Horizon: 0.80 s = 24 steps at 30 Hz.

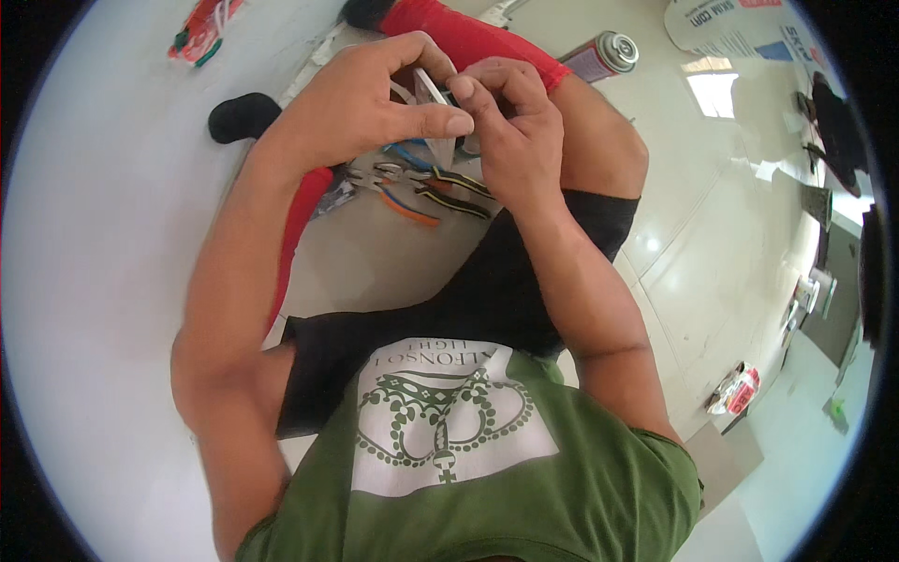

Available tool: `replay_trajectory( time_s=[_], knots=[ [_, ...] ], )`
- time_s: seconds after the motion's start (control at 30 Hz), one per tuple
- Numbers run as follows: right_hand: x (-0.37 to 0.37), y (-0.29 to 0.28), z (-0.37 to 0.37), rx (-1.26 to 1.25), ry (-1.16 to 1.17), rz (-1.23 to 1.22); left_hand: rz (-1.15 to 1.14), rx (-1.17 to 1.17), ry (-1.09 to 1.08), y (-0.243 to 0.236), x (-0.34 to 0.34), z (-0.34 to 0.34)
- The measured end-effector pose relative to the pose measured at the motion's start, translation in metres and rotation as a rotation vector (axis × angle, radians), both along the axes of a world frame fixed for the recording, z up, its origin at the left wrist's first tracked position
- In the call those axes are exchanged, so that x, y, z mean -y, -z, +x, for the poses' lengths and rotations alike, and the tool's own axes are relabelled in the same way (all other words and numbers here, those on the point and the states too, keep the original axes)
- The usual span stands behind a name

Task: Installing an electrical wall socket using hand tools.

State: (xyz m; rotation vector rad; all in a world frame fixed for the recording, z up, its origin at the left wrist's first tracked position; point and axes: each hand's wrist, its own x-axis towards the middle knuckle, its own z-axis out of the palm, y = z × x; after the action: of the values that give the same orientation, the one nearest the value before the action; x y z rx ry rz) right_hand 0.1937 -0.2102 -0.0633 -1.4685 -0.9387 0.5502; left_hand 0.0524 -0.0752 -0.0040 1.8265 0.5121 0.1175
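Note:
My left hand (370,108) is closed on a thin white plate (434,117), seen nearly edge-on, with the thumb along its near side and the fingers curled over its far side. Close against the plate's right side, my right hand (517,122) has its thumb and bent fingers pinched together. Whatever lies between those fingertips is too small and covered to name. On the floor below my hands lie pliers with orange and blue handles (408,208) and pliers with black and yellow handles (457,202). Another blue handle (408,157) shows partly behind the plate.
A spray can (604,58) stands beyond my right knee. To the left is a pale wall with a red wall box (201,33) and loose wires. At upper right sits a white bucket (721,28). A red and white packet (735,389) lies on the tiles at right.

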Motion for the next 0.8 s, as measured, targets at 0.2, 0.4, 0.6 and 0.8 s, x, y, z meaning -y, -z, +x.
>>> replay_trajectory(
  time_s=[0.2,0.4,0.6,0.8],
  knots=[
    [0.001,0.002,-0.025,-0.384,-0.087,-0.09,0.082,-0.288,-0.027,-0.016,-0.015,-0.044],
    [0.017,0.05,-0.046,0.863,-0.549,-0.748,-0.152,0.001,-0.333,-0.009,-0.026,-0.114],
    [0.013,0.075,-0.037,0.906,-0.701,-1.179,-0.465,0.004,-0.658,0.004,-0.021,-0.152],
    [0.004,0.044,-0.045,0.645,-0.732,-1.224,-0.495,0.19,-0.707,-0.033,-0.005,-0.135]
  ],
)
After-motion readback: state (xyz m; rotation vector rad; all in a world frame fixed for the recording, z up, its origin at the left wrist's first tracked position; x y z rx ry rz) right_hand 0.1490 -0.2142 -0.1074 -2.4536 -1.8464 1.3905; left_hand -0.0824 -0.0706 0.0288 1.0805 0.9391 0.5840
